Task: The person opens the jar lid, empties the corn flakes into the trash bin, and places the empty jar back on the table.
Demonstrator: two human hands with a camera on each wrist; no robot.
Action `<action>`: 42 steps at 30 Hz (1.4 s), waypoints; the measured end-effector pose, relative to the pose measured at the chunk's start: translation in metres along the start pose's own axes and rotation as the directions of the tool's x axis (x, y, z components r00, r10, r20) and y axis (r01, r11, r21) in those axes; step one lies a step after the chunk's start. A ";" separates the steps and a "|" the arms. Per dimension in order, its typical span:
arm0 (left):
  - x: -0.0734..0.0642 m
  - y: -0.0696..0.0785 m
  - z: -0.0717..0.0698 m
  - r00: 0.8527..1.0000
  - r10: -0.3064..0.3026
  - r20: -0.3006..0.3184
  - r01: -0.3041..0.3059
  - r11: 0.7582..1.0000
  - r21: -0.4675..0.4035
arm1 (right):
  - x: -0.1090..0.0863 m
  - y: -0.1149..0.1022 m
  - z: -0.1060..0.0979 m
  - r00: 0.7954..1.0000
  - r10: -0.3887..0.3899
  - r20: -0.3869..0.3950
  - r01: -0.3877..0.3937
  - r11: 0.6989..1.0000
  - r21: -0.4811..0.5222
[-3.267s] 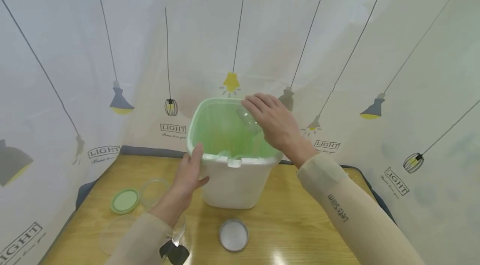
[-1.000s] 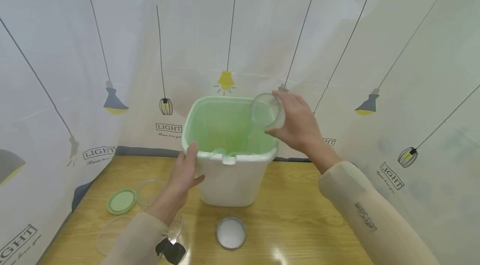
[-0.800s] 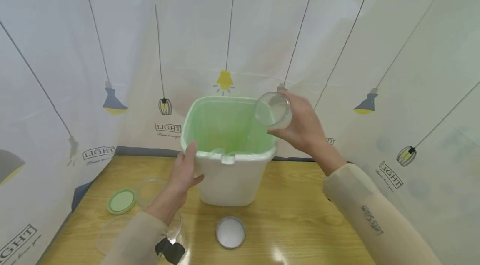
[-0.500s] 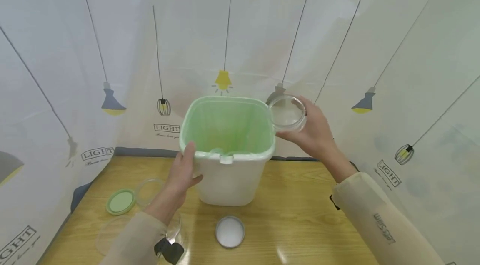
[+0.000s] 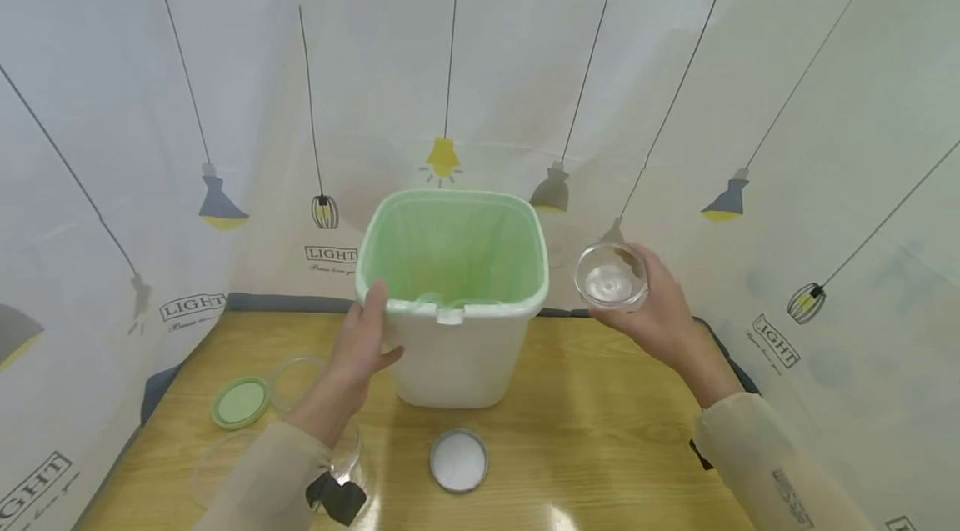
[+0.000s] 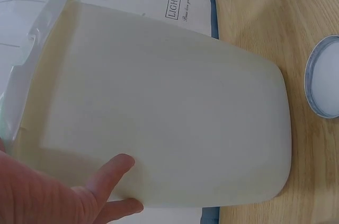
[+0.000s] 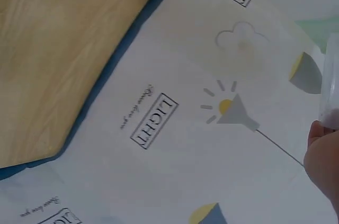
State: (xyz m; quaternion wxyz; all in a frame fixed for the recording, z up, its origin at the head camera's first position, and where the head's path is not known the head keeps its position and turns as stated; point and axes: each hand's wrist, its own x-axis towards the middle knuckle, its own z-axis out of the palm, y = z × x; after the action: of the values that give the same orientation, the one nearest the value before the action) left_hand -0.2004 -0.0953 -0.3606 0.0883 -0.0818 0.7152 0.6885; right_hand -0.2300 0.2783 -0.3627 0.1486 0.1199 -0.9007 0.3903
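A tall bin (image 5: 461, 360), white outside and green inside, stands on the wooden table. My left hand (image 5: 356, 352) grips its front left corner, with one finger up at the rim and another digit against the front wall. The left wrist view shows two digits of that hand (image 6: 79, 197) against the bin's pale wall (image 6: 175, 107). Right of the bin, my right hand (image 5: 660, 314) holds a small clear round jar (image 5: 609, 285) in the air, its open mouth facing up. In the right wrist view only part of the right hand (image 7: 326, 160) and the jar's edge (image 7: 331, 86) show.
A shallow round lid (image 5: 459, 461), white inside with a grey rim, lies in front of the bin. On the left are a green round lid (image 5: 240, 403) and a clear ring-like piece (image 5: 294, 381). Another clear vessel (image 5: 347, 460) is partly hidden by the left sleeve. Patterned cloth (image 5: 637, 81) surrounds the table.
My right hand has brought the clear jar out from over the bin, rightward and down, turning its mouth from sideways to upward. My left hand has kept its place on the bin.
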 end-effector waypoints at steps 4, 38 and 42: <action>-0.001 0.001 0.000 1.000 0.007 0.005 -0.007 1.000 0.004 | -0.019 0.027 0.011 0.997 0.057 0.051 -0.058 0.998 0.011; -0.001 0.001 -0.001 0.999 0.027 0.031 -0.027 1.000 0.004 | -0.138 0.069 0.154 0.917 0.102 0.385 -0.170 0.974 0.147; -0.001 0.000 -0.001 0.999 0.029 0.035 -0.029 1.000 0.007 | -0.140 0.068 0.158 0.914 0.105 0.393 -0.178 0.972 0.156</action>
State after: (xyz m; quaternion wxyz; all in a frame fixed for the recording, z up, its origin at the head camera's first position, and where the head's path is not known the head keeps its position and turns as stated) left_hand -0.1996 -0.0962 -0.3603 0.0910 -0.0593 0.7172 0.6883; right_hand -0.1500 0.2205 -0.5617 -0.0703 0.1412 -0.8777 0.4526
